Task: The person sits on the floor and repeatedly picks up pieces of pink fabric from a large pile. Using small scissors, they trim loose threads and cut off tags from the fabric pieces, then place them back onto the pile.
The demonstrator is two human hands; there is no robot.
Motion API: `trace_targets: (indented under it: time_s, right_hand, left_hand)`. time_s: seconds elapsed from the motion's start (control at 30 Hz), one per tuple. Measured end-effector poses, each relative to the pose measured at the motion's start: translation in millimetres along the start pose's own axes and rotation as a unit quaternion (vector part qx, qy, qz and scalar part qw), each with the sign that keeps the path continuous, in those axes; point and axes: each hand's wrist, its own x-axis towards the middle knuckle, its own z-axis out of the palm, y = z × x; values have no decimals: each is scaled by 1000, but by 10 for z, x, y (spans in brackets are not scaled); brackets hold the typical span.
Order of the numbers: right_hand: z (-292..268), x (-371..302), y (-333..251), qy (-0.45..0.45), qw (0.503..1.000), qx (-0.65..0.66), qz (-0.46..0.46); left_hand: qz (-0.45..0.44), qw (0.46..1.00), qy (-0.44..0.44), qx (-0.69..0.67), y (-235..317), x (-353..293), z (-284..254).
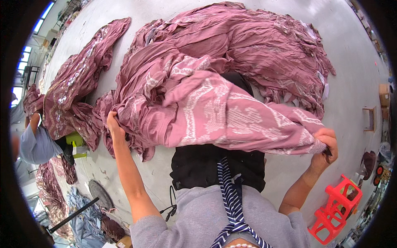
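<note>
A length of mauve-pink fabric [231,115] with white woven patterns stretches across my lap between my two hands. At its right end my right hand [326,142] is closed around a bunched corner. My left hand [114,123] grips the cloth's gathered left side, its fingers partly hidden by folds. Beyond my knees lies a large heap of the same pink fabric [256,45], piled in long creases on the floor. The held piece runs into crumpled folds at the left, and I cannot tell whether it joins the heap.
At the left another person [37,142] sits by more patterned pink cloth [78,82]. Red plastic stools [337,208] stand at the lower right. Blue cloth [84,215], a round dark base [100,194] and a black pole [74,214] are at the lower left. Boxes [383,95] line the right edge.
</note>
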Motion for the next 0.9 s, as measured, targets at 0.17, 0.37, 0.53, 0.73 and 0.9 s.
trace_targets:
  time_s: [0.17,0.37,0.53,0.73,0.9]
  right_hand:
    - [-285,-235,152,21,999,25,26]
    - [-101,-141,129,-1,999,51,11]
    - [472,210,-371,-108,990,70,-65]
    - [1167,-63,-353,-542,807,190,-140]
    - [1395,-457,-123,-601,768,220,-23]
  left_hand:
    - [210,871,-22,443,153,-120,262]
    - [500,705,-133,485,82,-964,945]
    - [522,621,-399,428,-230,-1793,1483]
    - [257,640,-603,401,-718,-2157,1314]
    - [-121,839,-448,285,-611,-2054,1483]
